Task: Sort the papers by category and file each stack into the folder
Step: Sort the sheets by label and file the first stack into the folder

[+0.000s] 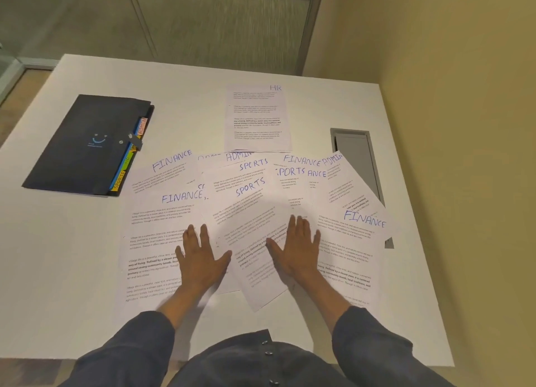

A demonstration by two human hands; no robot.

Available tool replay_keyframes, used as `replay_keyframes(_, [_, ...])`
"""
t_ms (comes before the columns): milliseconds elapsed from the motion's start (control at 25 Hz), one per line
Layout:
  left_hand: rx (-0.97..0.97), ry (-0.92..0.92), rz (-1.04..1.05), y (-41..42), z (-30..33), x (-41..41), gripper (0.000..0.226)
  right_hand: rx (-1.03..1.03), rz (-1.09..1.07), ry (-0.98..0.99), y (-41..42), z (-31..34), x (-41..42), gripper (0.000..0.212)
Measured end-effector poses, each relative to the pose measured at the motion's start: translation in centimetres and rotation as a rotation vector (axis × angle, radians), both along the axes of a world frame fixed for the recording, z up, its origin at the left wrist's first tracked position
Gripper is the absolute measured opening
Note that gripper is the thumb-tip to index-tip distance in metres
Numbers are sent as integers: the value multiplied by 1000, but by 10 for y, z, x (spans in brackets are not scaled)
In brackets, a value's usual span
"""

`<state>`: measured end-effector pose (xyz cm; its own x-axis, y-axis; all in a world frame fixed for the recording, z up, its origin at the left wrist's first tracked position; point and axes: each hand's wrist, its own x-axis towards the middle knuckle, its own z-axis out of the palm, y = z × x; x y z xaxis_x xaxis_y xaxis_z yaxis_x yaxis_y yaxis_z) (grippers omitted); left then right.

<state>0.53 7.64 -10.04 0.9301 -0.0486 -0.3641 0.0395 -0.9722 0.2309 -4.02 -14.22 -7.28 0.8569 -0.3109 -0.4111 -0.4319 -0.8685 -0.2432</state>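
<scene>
While both hands [200,259] [295,250] press flat on fanned papers [249,212], the folder [87,146] apparently points away-right

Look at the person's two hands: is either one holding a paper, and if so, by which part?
Nothing is held. The left hand and right hand lie flat, fingers straight, pressing on the spread papers.

White table [72,270] with papers and a folder

A fan of overlapping papers [249,212] headed FINANCE, SPORTS and ADMIN lies under both flat hands; beyond the fingertips, an HR stack [256,117]; far left of the hands, a closed dark folder [87,146] with coloured tabs; right, a grey recessed hatch [358,160].
</scene>
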Motion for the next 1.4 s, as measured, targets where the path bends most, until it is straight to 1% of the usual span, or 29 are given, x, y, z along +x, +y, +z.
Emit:
replay_keyframes(80, [-7,2,9,-1,3,3,95,17,2,21,-9,-3,-1,93])
replay_keyframes(160, [-15,4,13,-2,6,5,94,79,34,25,-9,-5,-2,96])
replay_keyframes(240, [-18,0,1,-2,7,6,90,134,68,7,-5,-3,0,97])
replay_keyframes(320, [-9,8,-19,-1,7,6,87,143,95,-12,-2,0,5,96])
replay_keyframes(440, [-1,21,-30,0,6,7,88,81,27,-41,-10,-1,13,96])
replay_keyframes(560, [-18,21,-31,1,6,6,88,80,-27,22,-24,-3,19,102])
replay_keyframes(680, [-43,17,-27,1,5,7,88,100,48,43,-28,0,22,106])
replay_keyframes(840, [-6,16,-28,0,5,7,91,97,182,49,-27,3,24,110])
replay_keyframes(960, [-32,17,-24,1,7,7,89,89,218,15,-29,2,25,106])
replay_keyframes(1080, [-28,19,-30,2,7,7,88,64,151,6,-33,0,20,99])
replay_keyframes(1160, [-12,12,-36,2,6,6,91,84,113,49,-33,-3,15,102])
replay_keyframes(1240, [-9,17,-35,0,6,5,92,165,153,70,-28,-4,15,107])
replay_keyframes(1320, [-13,26,-28,-3,8,5,94,220,215,53,-21,-3,19,108])
replay_keyframes(1400, [-14,30,-28,-3,10,6,94,192,222,-2,-18,0,23,103])
